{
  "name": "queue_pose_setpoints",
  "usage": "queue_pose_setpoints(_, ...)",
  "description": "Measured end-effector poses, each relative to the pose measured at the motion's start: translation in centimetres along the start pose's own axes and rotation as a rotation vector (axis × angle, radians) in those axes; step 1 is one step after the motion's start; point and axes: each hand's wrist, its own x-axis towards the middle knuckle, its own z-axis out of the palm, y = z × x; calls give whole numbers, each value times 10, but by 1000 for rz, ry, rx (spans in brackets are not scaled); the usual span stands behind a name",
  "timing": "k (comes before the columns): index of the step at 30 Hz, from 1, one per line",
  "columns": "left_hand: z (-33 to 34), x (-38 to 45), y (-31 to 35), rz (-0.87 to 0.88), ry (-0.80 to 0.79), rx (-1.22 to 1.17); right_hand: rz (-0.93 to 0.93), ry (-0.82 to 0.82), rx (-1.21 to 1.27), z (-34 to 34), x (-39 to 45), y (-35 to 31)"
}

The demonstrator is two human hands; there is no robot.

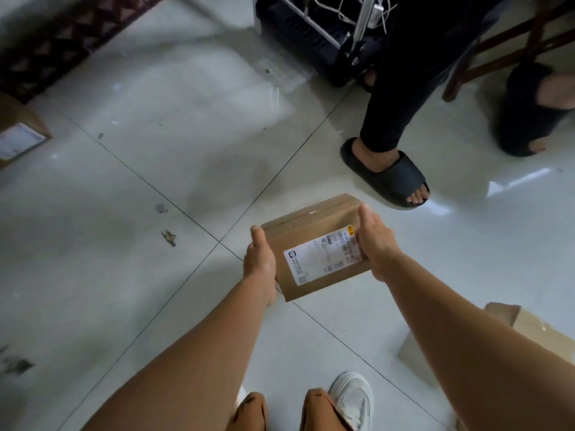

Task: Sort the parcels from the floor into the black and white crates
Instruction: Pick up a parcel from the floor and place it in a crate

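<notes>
Pale tiled floor (161,144), black crate (311,38) far ahead: left hand (259,262) and right hand (376,244) clamp opposite sides of the labelled cardboard parcel (314,247), held above the tiles; keep it level, skirt the bystander's slippered foot (385,172).

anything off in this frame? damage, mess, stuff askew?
The held parcel looks intact, gripped between left hand and right hand. Odd bits: scraps of debris litter the floor tiles, and the cardboard box at the right edge has a raised, loose flap.
</notes>
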Motion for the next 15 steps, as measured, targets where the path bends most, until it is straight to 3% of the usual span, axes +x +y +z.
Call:
queue_pose_setpoints(7, -73, -143, 67, 120, -32, 74, 48, -70, 197, -41, -150, -63)
queue_pose_setpoints(15, -139, -257, 112, 113, -16, -27, -87, -21, 132, -74, -278, -112)
